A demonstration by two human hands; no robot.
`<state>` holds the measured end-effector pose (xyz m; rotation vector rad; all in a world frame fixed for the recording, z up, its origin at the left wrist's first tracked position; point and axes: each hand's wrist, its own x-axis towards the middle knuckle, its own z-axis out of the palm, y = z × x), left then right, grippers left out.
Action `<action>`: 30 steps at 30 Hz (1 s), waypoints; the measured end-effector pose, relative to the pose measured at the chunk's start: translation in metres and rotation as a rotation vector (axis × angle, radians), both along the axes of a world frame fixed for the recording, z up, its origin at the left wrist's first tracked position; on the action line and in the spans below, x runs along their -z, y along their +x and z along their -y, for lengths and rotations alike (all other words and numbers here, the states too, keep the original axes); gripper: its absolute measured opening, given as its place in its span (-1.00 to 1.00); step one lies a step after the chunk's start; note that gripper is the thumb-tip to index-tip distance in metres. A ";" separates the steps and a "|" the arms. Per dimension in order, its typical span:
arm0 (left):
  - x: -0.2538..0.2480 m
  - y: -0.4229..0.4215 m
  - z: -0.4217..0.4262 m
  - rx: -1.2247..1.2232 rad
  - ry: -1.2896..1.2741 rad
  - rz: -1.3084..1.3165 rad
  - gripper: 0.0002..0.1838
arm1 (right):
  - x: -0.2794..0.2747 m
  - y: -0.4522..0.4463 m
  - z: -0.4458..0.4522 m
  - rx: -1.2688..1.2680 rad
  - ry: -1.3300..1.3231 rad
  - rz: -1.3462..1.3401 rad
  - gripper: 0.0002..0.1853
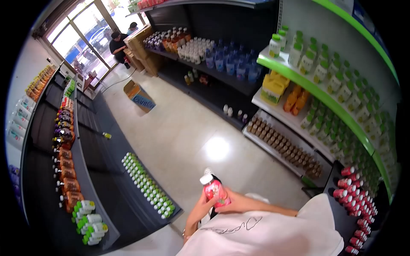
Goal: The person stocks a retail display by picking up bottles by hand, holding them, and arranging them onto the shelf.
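Observation:
A bottle with a white cap and a red-pink label (215, 191) is held upright in front of my body, slightly tilted. My left hand (202, 206) wraps its lower left side, with a band on the wrist. From the right, my right hand (227, 202) grips the same bottle lower down, its fingers closed against the label. Part of the label is hidden behind the fingers. My light shirt with dark script (273, 226) lies just below the hands.
Black shelving (111, 179) with white-and-green bottles (147, 185) runs along the left. At right, a green-edged shelf (324, 87) carries rows of bottles, above brown-capped bottles (284, 147). Red-and-white bottles (352, 196) stand lower right. An open carton (139, 96) sits on the floor; two people (118, 45) are near the door.

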<state>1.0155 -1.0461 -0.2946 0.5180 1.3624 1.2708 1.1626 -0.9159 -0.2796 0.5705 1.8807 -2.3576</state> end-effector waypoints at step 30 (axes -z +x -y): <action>-0.053 -0.399 -0.294 -0.092 0.564 -0.274 -0.22 | -0.030 -0.424 -0.250 0.365 0.011 -0.435 -0.27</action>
